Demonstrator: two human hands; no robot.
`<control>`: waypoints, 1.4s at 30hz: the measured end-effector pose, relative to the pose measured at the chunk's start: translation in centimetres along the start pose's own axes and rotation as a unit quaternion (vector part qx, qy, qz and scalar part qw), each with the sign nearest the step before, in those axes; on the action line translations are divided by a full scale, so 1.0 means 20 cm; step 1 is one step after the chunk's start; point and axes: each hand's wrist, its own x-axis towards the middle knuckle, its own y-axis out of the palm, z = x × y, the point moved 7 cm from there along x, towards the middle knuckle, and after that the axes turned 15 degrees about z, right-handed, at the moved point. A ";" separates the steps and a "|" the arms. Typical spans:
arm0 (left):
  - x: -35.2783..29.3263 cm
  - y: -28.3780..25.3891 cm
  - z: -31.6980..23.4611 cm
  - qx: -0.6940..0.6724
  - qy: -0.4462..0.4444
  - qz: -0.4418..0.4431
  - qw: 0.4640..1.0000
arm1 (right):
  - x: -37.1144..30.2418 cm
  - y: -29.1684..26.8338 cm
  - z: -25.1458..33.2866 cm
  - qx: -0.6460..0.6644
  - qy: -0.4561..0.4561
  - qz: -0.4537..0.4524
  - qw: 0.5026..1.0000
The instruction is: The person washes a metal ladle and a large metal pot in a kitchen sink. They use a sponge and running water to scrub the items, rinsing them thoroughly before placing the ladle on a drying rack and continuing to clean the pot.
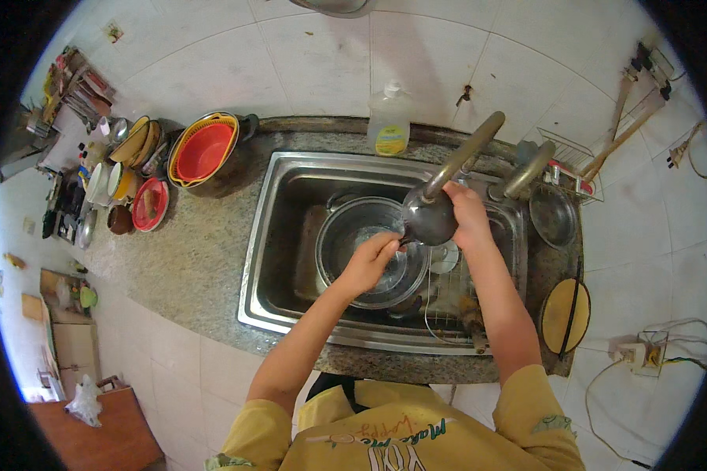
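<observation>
My left hand (367,264) pinches the near left edge of a dark, rounded metal utensil (430,218) over the sink (261,271). Wrapped round its right side is my right hand (469,213). A thick metal tube (465,155) rises from the utensil toward the upper right; whether it is a handle or a tap spout I cannot tell. Below my left hand, a round metal basin (328,243) with what looks like water stands in the sink. A wire rack (446,292) lies beside it, with a small white round thing (445,257) at its far end.
Behind the sink stands a clear soap bottle (390,118). A curved metal pipe (529,170) and a dark pan (552,216) are at the right. Stacked pots with a red colander (204,151), a red plate (150,204) and several bowls crowd the left counter. A round board (565,315) sits right.
</observation>
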 end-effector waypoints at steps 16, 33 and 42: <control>0.05 -0.01 0.09 -0.068 -0.014 -0.028 0.997 | 0.04 -0.17 0.10 -0.603 -0.168 -0.076 0.776; 0.04 -0.01 0.15 -0.201 -0.028 -0.030 0.979 | 0.09 -0.20 -0.10 -0.695 -0.131 -0.025 0.706; 0.07 0.04 0.14 -0.212 -0.031 -0.055 0.975 | 0.00 0.17 0.01 -0.471 -0.178 0.024 0.864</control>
